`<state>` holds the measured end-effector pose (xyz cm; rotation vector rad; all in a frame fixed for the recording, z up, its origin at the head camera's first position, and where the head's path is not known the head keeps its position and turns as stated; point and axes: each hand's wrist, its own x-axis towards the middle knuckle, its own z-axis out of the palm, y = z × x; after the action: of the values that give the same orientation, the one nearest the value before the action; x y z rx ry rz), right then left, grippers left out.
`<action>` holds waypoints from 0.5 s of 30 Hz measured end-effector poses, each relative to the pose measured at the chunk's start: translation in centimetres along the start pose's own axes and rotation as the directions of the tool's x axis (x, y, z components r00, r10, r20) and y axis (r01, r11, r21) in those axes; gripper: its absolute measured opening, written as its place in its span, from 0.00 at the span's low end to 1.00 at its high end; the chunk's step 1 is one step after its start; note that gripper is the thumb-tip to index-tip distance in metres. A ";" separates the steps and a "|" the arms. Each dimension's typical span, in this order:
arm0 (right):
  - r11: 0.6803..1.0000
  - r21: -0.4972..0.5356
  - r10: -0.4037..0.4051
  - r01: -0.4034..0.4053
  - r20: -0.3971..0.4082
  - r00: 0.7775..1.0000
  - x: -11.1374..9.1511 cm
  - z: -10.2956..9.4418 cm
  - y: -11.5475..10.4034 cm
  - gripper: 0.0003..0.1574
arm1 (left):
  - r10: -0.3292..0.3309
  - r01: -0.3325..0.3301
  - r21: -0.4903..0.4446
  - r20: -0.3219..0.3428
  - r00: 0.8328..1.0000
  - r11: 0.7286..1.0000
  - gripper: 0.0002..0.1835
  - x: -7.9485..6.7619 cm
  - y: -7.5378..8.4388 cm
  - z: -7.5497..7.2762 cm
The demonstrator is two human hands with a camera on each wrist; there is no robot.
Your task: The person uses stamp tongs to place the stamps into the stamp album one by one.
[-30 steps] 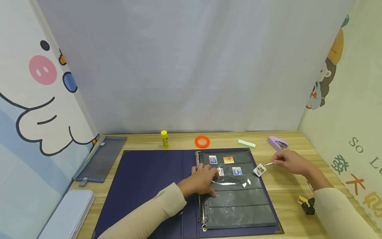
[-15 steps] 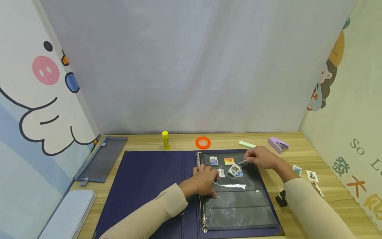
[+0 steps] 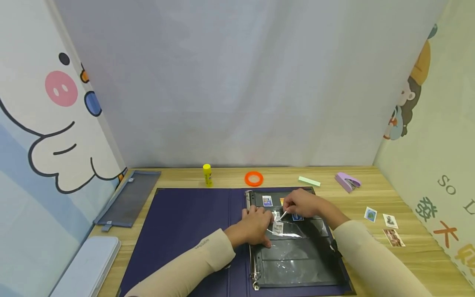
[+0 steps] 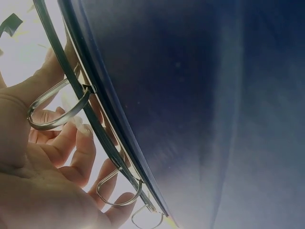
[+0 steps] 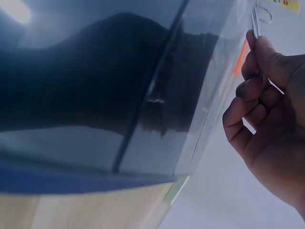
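Observation:
A stamp album (image 3: 300, 270) lies open on the table, its dark pocket page on the right beside metal rings (image 4: 57, 121). My left hand (image 3: 253, 225) rests on the page's inner side, fingers spread near the second and third rows. The right hand (image 3: 302, 203) pinches tweezers (image 5: 256, 24) between thumb and fingers. At the tweezers' tip a white-bordered stamp (image 3: 278, 228) overlaps the third row of pockets. Above it sit a blue-purple stamp (image 3: 267, 201), a pale stamp (image 3: 276, 215) and a blue stamp (image 3: 297, 217); an orange stamp (image 3: 282, 201) is mostly hidden behind the right hand.
Loose stamps (image 3: 390, 220) lie right of the album. Along the back stand a glue stick (image 3: 208, 175), an orange tape roll (image 3: 254, 178), a pale green strip (image 3: 309, 181) and a purple stapler (image 3: 347, 182). At left are a grey mesh pouch (image 3: 130, 200) and a white case (image 3: 87, 266).
My right hand has carried the stamp in the tweezers leftward from beside the album, over the page to the third row near the left hand. The left hand has stayed in place.

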<state>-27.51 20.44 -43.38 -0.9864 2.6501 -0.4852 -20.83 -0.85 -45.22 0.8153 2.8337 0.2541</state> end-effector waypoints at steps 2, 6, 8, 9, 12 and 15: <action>1.000 -0.018 -0.008 0.008 -0.001 1.000 0.2 0.4 -0.3 0.09 | 0.001 -0.001 0.004 0.000 1.000 1.000 0.33 0.0 0.0 0.0; 0.997 -0.059 -0.042 0.041 -0.022 0.999 0.5 1.0 -0.5 0.09 | 0.002 -0.002 0.003 0.003 1.000 1.000 0.33 0.0 0.0 0.0; 0.996 -0.072 -0.057 0.055 -0.033 0.998 0.5 1.2 -0.6 0.09 | 0.001 -0.001 0.000 0.004 1.000 1.000 0.33 0.0 0.0 0.0; 0.995 -0.072 -0.066 0.063 -0.037 0.997 0.5 1.2 -0.7 0.08 | 0.001 -0.001 -0.001 0.005 1.000 1.000 0.33 0.0 0.0 0.0; 0.996 -0.052 -0.072 0.070 -0.029 0.997 0.4 1.1 -0.7 0.08 | 0.001 -0.001 -0.005 0.006 1.000 1.000 0.33 0.0 0.0 -0.1; 0.998 -0.005 -0.055 0.055 -0.025 0.998 -0.1 0.7 -0.2 0.07 | 0.002 -0.002 -0.012 0.008 1.000 1.000 0.33 0.0 0.0 -0.1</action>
<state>-27.02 20.22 -43.89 -1.0641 2.6534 -0.5071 -20.83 -0.86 -45.09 0.8153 2.8213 0.2679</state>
